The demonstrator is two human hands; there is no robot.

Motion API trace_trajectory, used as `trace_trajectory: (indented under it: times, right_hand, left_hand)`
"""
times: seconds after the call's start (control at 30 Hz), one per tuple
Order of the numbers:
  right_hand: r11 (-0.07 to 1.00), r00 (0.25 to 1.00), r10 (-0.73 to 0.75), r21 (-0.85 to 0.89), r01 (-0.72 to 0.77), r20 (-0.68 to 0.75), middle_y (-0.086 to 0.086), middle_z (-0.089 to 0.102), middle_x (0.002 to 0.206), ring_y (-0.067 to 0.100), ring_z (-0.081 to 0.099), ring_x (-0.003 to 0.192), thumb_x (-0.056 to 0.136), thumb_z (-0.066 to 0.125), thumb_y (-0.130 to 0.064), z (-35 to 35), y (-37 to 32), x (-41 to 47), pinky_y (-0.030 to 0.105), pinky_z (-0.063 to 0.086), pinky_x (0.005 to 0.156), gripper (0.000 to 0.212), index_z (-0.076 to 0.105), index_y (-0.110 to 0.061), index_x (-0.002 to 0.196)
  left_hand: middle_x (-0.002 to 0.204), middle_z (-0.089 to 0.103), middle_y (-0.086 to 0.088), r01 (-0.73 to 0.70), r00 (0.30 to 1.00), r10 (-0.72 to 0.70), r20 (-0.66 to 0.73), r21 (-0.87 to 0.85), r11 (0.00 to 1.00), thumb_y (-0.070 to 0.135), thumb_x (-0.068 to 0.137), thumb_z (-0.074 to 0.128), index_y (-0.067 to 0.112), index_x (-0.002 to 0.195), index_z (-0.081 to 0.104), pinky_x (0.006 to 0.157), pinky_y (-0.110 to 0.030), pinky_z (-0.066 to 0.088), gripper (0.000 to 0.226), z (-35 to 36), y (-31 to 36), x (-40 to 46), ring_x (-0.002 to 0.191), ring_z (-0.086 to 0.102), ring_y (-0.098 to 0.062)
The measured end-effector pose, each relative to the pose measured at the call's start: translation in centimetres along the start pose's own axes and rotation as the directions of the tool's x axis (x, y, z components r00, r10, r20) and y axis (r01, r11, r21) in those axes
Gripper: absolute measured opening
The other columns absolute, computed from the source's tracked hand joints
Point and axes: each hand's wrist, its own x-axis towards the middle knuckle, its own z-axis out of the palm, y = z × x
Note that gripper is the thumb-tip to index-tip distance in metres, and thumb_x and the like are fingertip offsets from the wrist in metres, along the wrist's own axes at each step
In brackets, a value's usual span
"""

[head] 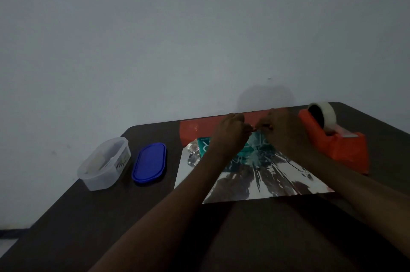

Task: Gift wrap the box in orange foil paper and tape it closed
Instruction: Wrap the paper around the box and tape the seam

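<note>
A sheet of foil paper [255, 180] lies silver side up on the dark table, its far edge folded up so the orange side [199, 128] shows. A teal box [205, 146] sits on the sheet under my hands, mostly hidden by them. My left hand [230, 134] and my right hand [284, 129] meet over the box and pinch the orange foil edge between their fingertips. An orange tape dispenser [335, 141] with a roll of clear tape stands just right of my right hand.
A clear plastic tub [104, 163] with small items inside stands at the table's left side. Its blue lid [149, 163] lies flat beside it. A plain wall rises behind the table [111, 216].
</note>
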Motion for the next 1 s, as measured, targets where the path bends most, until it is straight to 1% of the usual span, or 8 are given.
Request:
trace_trajectory:
  times: [0.23,0.43,0.53,0.6,0.67,0.8,0.9,1.0]
  right_hand:
    - [0.999,0.999,0.021,0.032,-0.022,0.03,-0.008,0.058,0.073,0.003,0.05,0.067,0.08,0.066,-0.002,-0.3,0.7,-0.4,0.024,0.039,0.06,0.021,0.066,-0.021,0.072]
    - [0.998,0.995,0.068,-0.023,-0.067,0.074,-0.004,0.063,0.076,0.016,0.06,0.071,0.08,0.062,-0.007,-0.6,0.4,-0.7,0.04,0.054,0.061,0.02,0.064,-0.026,0.075]
    - [0.995,0.984,0.102,-0.011,-0.101,0.146,-0.004,0.066,0.085,0.021,0.064,0.079,0.075,0.06,-0.009,-0.9,0.9,-0.4,0.041,0.056,0.066,0.027,0.065,-0.034,0.083]
    - [0.991,0.976,0.136,-0.021,-0.134,0.172,0.005,0.071,0.097,0.029,0.067,0.086,0.08,0.061,-0.004,-2.1,-0.4,-0.6,0.035,0.054,0.074,0.029,0.072,-0.022,0.1]
    - [0.986,0.983,0.161,-0.046,-0.158,0.086,0.01,0.071,0.107,0.031,0.068,0.092,0.084,0.062,-0.006,-3.8,-1.1,-0.9,0.031,0.051,0.079,0.031,0.072,-0.012,0.113]
    - [0.941,0.979,0.187,-0.269,-0.203,-0.084,0.007,0.073,0.088,0.031,0.068,0.081,0.082,0.064,-0.022,-8.3,-1.7,-1.0,0.033,0.051,0.07,0.013,0.075,-0.018,0.088]
    - [0.854,0.933,0.334,-0.376,-0.359,-0.132,0.007,0.068,0.077,0.03,0.065,0.074,0.083,0.067,-0.031,-11.4,-1.0,-1.1,0.027,0.038,0.061,0.019,0.072,-0.013,0.081]
    - [0.726,0.839,0.533,-0.45,-0.52,-0.111,0.014,0.066,0.087,0.034,0.065,0.085,0.082,0.069,-0.028,-13.8,0.0,-1.7,0.027,0.038,0.063,0.022,0.067,-0.007,0.087]
  left_hand:
    - [0.082,0.064,-0.007,0.025,0.998,-0.024,-0.051,0.03,0.999,0.014,0.089,0.068,0.01,0.093,0.077,0.065,-0.027,0.039,0.012,0.3,-0.2,-0.6,0.078,0.052,-0.018]
    - [0.092,0.069,-0.004,0.146,0.984,-0.151,-0.099,-0.059,0.988,0.016,0.087,0.07,0.013,0.097,0.076,0.07,-0.026,0.039,0.012,0.6,0.3,-1.1,0.085,0.052,-0.015]
    - [0.098,0.067,-0.004,0.247,0.961,-0.264,-0.088,-0.17,0.954,0.012,0.085,0.071,0.013,0.101,0.074,0.081,-0.031,0.05,0.016,0.8,0.3,-1.4,0.092,0.056,-0.016]
    - [0.107,0.065,-0.003,0.277,0.952,-0.297,-0.079,-0.197,0.94,0.013,0.082,0.074,0.015,0.11,0.071,0.088,-0.032,0.048,0.028,0.8,0.3,-1.6,0.1,0.054,-0.017]
    - [0.115,0.063,-0.005,0.25,0.963,-0.264,-0.049,-0.201,0.947,0.018,0.079,0.078,0.015,0.119,0.067,0.089,-0.029,0.042,0.042,0.5,0.7,-1.6,0.107,0.051,-0.019]
    - [0.135,0.055,-0.008,0.135,0.989,-0.12,0.089,-0.192,0.972,0.043,0.076,0.078,0.017,0.136,0.054,0.102,-0.037,0.039,0.07,0.2,3.4,-0.1,0.122,0.045,-0.025]
    - [0.153,0.037,-0.009,0.095,0.976,-0.049,0.212,-0.212,0.973,0.063,0.074,0.072,0.019,0.15,0.034,0.115,-0.049,0.024,0.096,0.5,6.4,1.2,0.139,0.03,-0.027]
    - [0.162,0.015,-0.008,0.081,0.956,-0.012,0.294,-0.224,0.971,0.072,0.068,0.071,0.023,0.156,0.013,0.117,-0.053,0.012,0.116,1.0,8.9,2.5,0.148,0.012,-0.027]
